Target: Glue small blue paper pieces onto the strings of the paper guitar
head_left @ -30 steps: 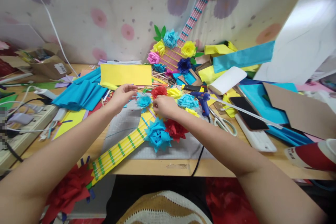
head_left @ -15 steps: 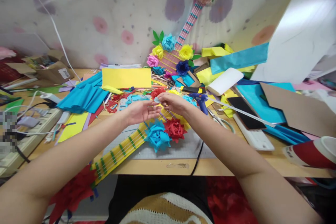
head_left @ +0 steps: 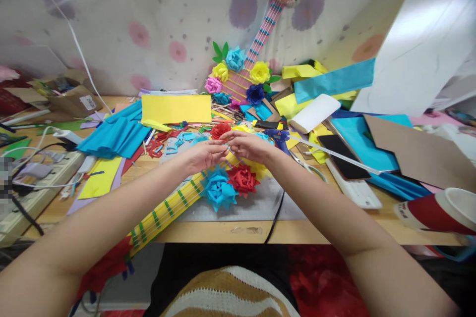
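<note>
My left hand [head_left: 208, 155] and my right hand [head_left: 248, 146] meet fingertip to fingertip above the body of a yellow paper guitar [head_left: 173, 205] with green frets and pale strings. The fingers of both hands are bent and closed together. Whatever is between them is too small and hidden to make out. Just below the hands, a blue paper flower [head_left: 219, 188] and a red paper flower [head_left: 243, 181] sit on the guitar. Behind the fingertips is another red flower [head_left: 220, 130]. A blue glue gun [head_left: 280, 138] lies right of my right hand.
A pink flowered guitar [head_left: 260, 42] leans on the back wall. Blue crepe paper [head_left: 115, 131] and yellow paper [head_left: 176, 109] lie left. To the right are scissors [head_left: 307, 166], a phone [head_left: 344, 156], cardboard [head_left: 412, 151] and a tilted red-and-white cup [head_left: 427, 213]. A power strip [head_left: 48, 188] lines the left edge.
My left hand's fingers have curled in from a more open, palm-up pose. The small pale-blue piece seen at my right fingertips is now hidden. The view has shifted slightly.
</note>
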Action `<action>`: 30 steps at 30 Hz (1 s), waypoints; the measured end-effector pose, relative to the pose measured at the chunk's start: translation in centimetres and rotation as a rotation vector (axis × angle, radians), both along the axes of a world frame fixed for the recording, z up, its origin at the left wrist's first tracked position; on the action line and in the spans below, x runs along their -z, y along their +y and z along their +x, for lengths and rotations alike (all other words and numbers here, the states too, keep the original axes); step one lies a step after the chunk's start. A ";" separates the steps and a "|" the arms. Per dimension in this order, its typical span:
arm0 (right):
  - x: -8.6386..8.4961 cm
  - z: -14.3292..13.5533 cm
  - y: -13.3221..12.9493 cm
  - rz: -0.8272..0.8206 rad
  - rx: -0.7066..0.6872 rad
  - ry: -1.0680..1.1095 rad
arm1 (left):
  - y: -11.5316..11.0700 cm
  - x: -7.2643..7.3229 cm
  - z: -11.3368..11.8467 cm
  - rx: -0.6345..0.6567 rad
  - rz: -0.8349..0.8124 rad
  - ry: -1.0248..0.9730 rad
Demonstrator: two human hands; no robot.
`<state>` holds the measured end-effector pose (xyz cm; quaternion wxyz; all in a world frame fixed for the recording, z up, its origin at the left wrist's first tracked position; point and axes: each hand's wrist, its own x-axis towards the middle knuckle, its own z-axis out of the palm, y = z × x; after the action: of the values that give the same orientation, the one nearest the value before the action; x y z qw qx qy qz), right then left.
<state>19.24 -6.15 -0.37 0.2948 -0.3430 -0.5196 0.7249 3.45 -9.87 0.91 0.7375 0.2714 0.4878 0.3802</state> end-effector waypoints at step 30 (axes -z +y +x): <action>5.1 10.8 1.1 0.614 0.450 -1.474 | 0.0 0.9 0.7 -0.148 0.264 0.396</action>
<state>30.07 -5.06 -5.50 0.0973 -0.7302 -0.6733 0.0637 4.15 -9.89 0.02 0.5557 0.3980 0.5875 0.4331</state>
